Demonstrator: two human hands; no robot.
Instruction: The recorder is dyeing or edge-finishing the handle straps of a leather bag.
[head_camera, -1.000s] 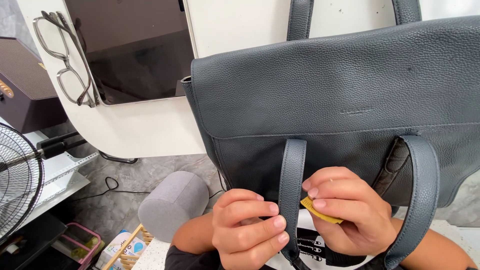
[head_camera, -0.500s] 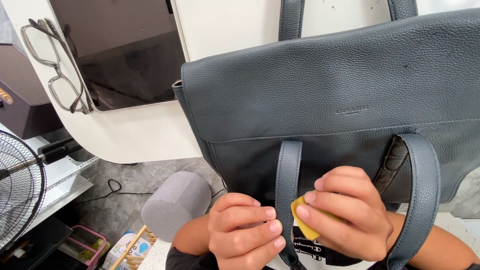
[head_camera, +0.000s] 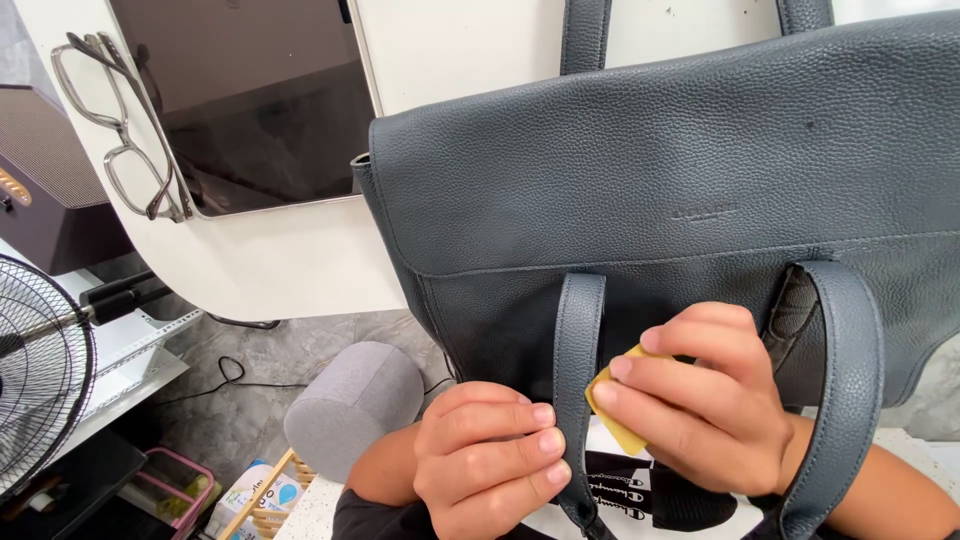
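A dark grey leather bag lies across a white table, its lower edge and two straps hanging over the table's rim toward the person. The left hand is curled shut around the left strap, pinching it between fingers and palm. The right hand, fingers bent, presses a small yellow pad against that strap's right edge. Glasses rest beside a dark tablet at upper left.

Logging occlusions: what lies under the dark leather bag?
The white table carries the bag, whose lower edge overhangs the person's lap. Any table surface beneath it is covered, and its inside cannot be seen.
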